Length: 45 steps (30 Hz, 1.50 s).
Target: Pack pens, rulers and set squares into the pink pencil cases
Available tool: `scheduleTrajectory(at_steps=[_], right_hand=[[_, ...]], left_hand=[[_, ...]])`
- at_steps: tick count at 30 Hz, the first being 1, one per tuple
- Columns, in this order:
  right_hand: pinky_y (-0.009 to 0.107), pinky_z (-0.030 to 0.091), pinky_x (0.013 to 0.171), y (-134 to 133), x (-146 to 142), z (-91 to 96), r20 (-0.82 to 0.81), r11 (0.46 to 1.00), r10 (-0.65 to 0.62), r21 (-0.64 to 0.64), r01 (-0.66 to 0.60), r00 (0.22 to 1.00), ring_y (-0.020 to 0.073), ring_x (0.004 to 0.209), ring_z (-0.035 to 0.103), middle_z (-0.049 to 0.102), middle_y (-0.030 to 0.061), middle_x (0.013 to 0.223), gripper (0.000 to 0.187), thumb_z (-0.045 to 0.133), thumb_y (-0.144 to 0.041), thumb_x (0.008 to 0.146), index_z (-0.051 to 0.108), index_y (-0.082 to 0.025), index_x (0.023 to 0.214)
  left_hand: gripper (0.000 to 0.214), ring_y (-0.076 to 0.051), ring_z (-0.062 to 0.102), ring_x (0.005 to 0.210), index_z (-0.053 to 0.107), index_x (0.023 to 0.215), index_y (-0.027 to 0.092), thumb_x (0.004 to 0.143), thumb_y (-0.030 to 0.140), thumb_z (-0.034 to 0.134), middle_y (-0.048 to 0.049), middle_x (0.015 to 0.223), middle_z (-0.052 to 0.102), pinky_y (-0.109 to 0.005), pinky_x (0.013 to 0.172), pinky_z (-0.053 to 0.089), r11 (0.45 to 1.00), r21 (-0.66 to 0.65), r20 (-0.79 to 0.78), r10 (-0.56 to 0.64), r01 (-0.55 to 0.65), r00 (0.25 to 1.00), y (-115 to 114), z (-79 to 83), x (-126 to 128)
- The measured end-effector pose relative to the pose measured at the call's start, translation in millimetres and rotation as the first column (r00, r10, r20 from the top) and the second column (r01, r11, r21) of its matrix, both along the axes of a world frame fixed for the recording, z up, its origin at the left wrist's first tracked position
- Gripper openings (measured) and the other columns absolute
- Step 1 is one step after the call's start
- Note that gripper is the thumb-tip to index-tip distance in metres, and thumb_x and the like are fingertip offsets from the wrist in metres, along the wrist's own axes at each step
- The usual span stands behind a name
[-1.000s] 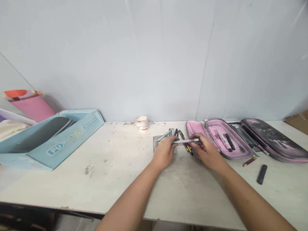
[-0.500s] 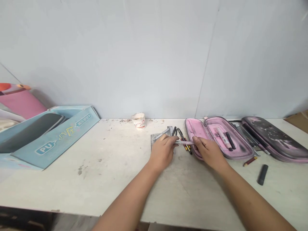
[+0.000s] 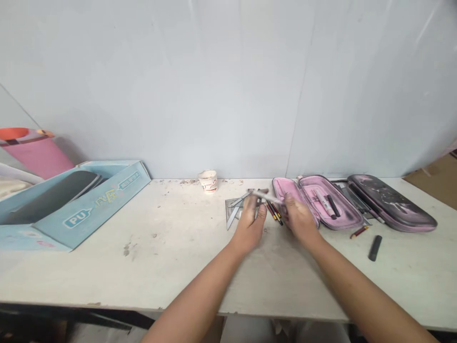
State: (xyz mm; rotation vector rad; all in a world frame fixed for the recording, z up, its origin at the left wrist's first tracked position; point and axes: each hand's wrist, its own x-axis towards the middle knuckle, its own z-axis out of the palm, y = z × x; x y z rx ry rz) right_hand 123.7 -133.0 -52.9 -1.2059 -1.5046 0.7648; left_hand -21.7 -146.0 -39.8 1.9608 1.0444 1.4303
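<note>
My right hand [image 3: 299, 218] is closed on a thin pale pink pen [image 3: 271, 197] and holds it tilted just above the white table [image 3: 185, 257]. My left hand [image 3: 252, 223] reaches forward with its fingertips at the pen's left end. Its fingers are blurred, so its grip does not show. Under the left fingertips lies a clear set square [image 3: 231, 213]. Between the hands a few dark and red-yellow pens [image 3: 275, 213] rest on the table. Right of my right hand an open pink pencil case [image 3: 352, 223] holds a pink marker and a black pen.
The case's dark outer half [image 3: 392, 202] lies at the far right. A black marker [image 3: 374, 247] and a red pencil [image 3: 359, 232] lie in front of it. A paper cup [image 3: 208, 181] stands by the wall. A light blue box [image 3: 89, 205] sits at the left, with a pink roll [image 3: 39, 155] behind it.
The pen was level between both hands. It now tilts, its left end higher, and both hands have moved slightly away from me. The view shifted a little.
</note>
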Motion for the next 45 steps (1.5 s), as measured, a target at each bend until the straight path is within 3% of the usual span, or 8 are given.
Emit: scheduleTrajectory(at_steps=[5, 9, 13, 21, 28, 36, 41, 45], right_hand=[[0.027, 0.031, 0.059, -3.3, -9.1, 2.6, 0.139, 0.998, 0.055, 0.001, -0.056, 0.989, 0.0141, 0.060, 0.041, 0.043, -0.0026, 0.060, 0.031, 0.037, -0.047, 0.082, 0.040, -0.022, 0.065], [0.025, 0.035, 0.058, 16.4, 6.1, 12.8, -0.200, 0.990, 0.075, -0.100, -0.096, 0.977, 0.0115, 0.060, 0.042, 0.039, -0.0057, 0.065, 0.021, 0.052, -0.021, 0.061, 0.034, -0.023, 0.071], [0.028, 0.042, 0.073, 27.1, 15.6, 40.3, -0.464, 0.966, 0.259, 0.136, -0.220, 0.847, 0.0086, 0.073, 0.050, 0.042, -0.0059, 0.078, 0.030, 0.050, -0.009, 0.054, 0.035, -0.023, 0.076], [0.034, 0.043, 0.083, 19.7, 9.1, 80.4, -0.346, 0.953, 0.303, 0.133, -0.273, 0.888, 0.0087, 0.079, 0.055, 0.045, -0.0065, 0.079, 0.027, 0.049, -0.005, 0.061, 0.037, -0.022, 0.078], [0.028, 0.045, 0.069, 15.9, -0.3, 62.5, -0.181, 0.932, 0.345, -0.048, -0.358, 0.921, 0.0097, 0.068, 0.054, 0.049, -0.0056, 0.076, 0.035, 0.048, -0.006, 0.061, 0.040, -0.024, 0.090], [0.028, 0.045, 0.068, 3.5, 2.0, 32.4, -0.518, 0.833, 0.458, -0.033, -0.552, 0.723, 0.0120, 0.070, 0.056, 0.058, -0.0009, 0.083, 0.031, 0.059, -0.023, 0.070, 0.046, -0.023, 0.099], [0.026, 0.039, 0.051, 1.9, 14.9, 25.4, -0.257, 0.929, 0.329, -0.085, -0.361, 0.908, 0.0118, 0.052, 0.047, 0.049, -0.0041, 0.061, 0.022, 0.046, -0.043, 0.081, 0.050, -0.021, 0.086], [0.028, 0.040, 0.064, 12.4, 52.9, 20.6, 0.034, 0.991, 0.010, 0.132, -0.014, 0.999, 0.0154, 0.070, 0.051, 0.052, 0.0003, 0.072, 0.022, 0.040, -0.038, 0.084, 0.050, -0.020, 0.076]], left_hand=[[0.035, -0.016, 0.053, 0.096, 0.052, 0.093, 0.018, 0.090, 0.046, 0.030, -0.0066, 0.100, 0.058, -0.032, 0.091, 0.040, 0.984, -0.165, 0.213, -0.031, 0.067, 0.976, 6.0, -6.0, 2.3], [0.033, -0.016, 0.052, 0.081, 0.049, 0.083, 0.019, 0.091, 0.043, 0.027, -0.0041, 0.084, 0.056, -0.030, 0.077, 0.041, 0.981, -0.182, -0.005, 0.070, -0.070, 0.998, 8.9, -7.8, -0.3], [0.030, -0.017, 0.049, 0.078, 0.047, 0.077, 0.019, 0.091, 0.038, 0.028, -0.0035, 0.077, 0.052, -0.031, 0.073, 0.038, 0.982, -0.133, -0.263, 0.093, -0.132, 0.960, 7.1, -8.1, 2.4], [0.028, -0.017, 0.045, 0.073, 0.034, 0.068, 0.020, 0.091, 0.034, 0.027, -0.0024, 0.072, 0.046, -0.030, 0.069, 0.036, 0.993, -0.047, -0.379, 0.083, -0.109, 0.922, 8.1, -11.0, 5.2], [0.027, -0.016, 0.043, 0.071, 0.040, 0.069, 0.019, 0.089, 0.035, 0.033, -0.0019, 0.071, 0.046, -0.030, 0.069, 0.035, 0.987, -0.162, -0.211, -0.053, 0.018, 0.976, 8.7, -11.1, 3.8], [0.035, -0.011, 0.047, 0.058, 0.048, 0.064, 0.015, 0.081, 0.046, 0.051, -0.0003, 0.059, 0.048, -0.026, 0.061, 0.039, 0.577, -0.469, 0.622, -0.322, 0.669, 0.714, 5.7, -6.3, 4.4], [0.031, -0.012, 0.053, 0.062, 0.053, 0.073, 0.016, 0.077, 0.046, 0.057, -0.0004, 0.064, 0.054, -0.026, 0.068, 0.044, 0.604, -0.521, 0.658, -0.166, 0.603, 0.734, 5.0, 7.8, 39.1], [0.039, -0.018, 0.058, 0.084, 0.057, 0.093, 0.015, 0.085, 0.049, 0.040, -0.0067, 0.084, 0.062, -0.034, 0.083, 0.044, 0.744, -0.525, 0.375, -0.234, 0.413, 0.897, 21.1, 13.0, 84.2]])
